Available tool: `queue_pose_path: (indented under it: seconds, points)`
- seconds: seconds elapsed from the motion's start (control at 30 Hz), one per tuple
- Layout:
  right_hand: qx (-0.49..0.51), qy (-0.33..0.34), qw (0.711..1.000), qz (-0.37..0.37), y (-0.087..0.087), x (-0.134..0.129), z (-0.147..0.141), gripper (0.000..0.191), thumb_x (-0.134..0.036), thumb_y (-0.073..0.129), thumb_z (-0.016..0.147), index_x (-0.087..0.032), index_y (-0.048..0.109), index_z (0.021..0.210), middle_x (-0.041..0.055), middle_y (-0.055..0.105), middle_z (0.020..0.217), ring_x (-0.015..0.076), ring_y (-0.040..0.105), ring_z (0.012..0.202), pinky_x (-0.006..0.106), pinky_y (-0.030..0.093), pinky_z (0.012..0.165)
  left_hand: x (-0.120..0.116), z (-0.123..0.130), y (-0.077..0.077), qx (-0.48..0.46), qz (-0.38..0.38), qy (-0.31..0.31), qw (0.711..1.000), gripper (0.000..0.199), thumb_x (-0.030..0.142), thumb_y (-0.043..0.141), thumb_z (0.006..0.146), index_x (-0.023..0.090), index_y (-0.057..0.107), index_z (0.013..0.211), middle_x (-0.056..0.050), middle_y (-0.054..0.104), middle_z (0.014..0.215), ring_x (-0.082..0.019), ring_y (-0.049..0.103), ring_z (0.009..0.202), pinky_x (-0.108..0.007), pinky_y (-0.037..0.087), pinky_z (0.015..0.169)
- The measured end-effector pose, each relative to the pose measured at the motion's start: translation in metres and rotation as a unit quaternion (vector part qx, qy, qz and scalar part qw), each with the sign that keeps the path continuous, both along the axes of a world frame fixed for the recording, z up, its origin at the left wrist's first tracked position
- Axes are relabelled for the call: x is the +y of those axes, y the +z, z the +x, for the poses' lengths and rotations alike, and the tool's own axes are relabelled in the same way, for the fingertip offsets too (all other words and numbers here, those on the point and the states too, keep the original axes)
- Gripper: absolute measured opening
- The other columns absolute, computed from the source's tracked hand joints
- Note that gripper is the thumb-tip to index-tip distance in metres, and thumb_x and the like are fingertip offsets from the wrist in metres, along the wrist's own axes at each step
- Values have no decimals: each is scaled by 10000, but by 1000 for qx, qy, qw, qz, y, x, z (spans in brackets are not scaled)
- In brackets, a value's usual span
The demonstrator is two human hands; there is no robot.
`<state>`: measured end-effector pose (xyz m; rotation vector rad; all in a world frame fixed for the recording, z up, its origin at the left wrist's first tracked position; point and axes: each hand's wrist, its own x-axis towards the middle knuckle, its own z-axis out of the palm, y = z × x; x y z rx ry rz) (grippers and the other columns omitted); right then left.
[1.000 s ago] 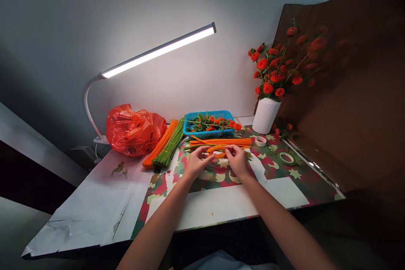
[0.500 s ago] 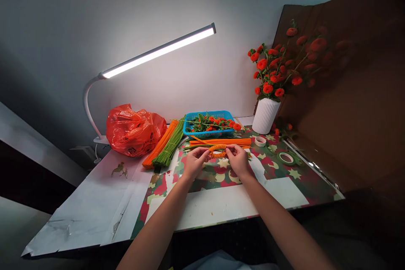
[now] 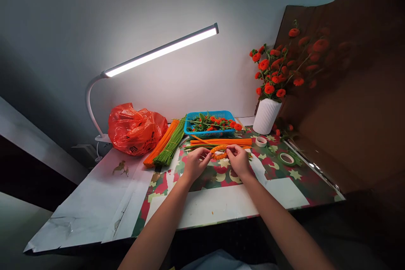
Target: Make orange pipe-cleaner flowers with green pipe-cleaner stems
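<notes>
An orange coiled ring (image 3: 219, 157) is held up between both hands above the patterned table covering. My left hand (image 3: 196, 163) pinches its left side with thumb and fingertips. On the right side, my right hand (image 3: 237, 159) grips it with closed fingers. Just behind the hands lie loose orange fuzzy stems (image 3: 221, 141), with some green ones beside them. To the left rest a bundle of orange stems (image 3: 162, 145) and a bundle of green stems (image 3: 171, 145).
A blue basket (image 3: 210, 134) holds orange flowers and green stems. Behind the bundles is a red plastic bag (image 3: 136, 130). A white vase (image 3: 267, 116) of flowers, white tape (image 3: 260, 141) and green tape (image 3: 287, 159) stand right. A lit lamp (image 3: 163, 50) hangs above.
The whole view has shifted slightly. Both hands still hold the orange ring, whose tilt and opening look a little different between the fingers.
</notes>
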<state>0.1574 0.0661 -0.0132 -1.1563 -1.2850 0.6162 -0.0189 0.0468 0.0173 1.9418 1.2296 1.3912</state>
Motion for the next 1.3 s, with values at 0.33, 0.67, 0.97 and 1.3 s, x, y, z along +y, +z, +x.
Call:
queue_pose_path:
  seconds: [0.33,0.67,0.97,1.3]
  points:
    - [-16,-14,1000,9,0,1,1,177,-315,559,749,-166,650,780,65,688,742,204,636,651,307,518,606,2,-1,-3,49,-45,-116,991,305,362,455,882,205,610,671,-4,634,647,-140,558,597,-228,416,563]
    - [109,200,962,-153,4,4,4,406,-524,443,817,-173,634,890,5,626,572,177,614,461,251,427,419,5,1,-2,-124,-124,-97,980,310,509,495,821,222,498,701,15,557,631,-150,546,559,-266,473,524]
    - [-176,77,981,0,16,-7,7,321,-390,452,866,-184,565,647,-11,542,530,132,462,492,239,302,488,10,-3,-6,-141,-87,-22,986,311,493,497,828,217,482,686,36,425,591,-123,435,514,-245,441,476]
    - [-145,254,955,-48,21,-8,11,352,-445,485,860,-165,561,661,-23,477,582,109,409,542,226,298,525,18,-18,-2,-188,-22,95,977,293,417,461,861,198,466,666,33,492,569,-106,467,510,-209,392,500]
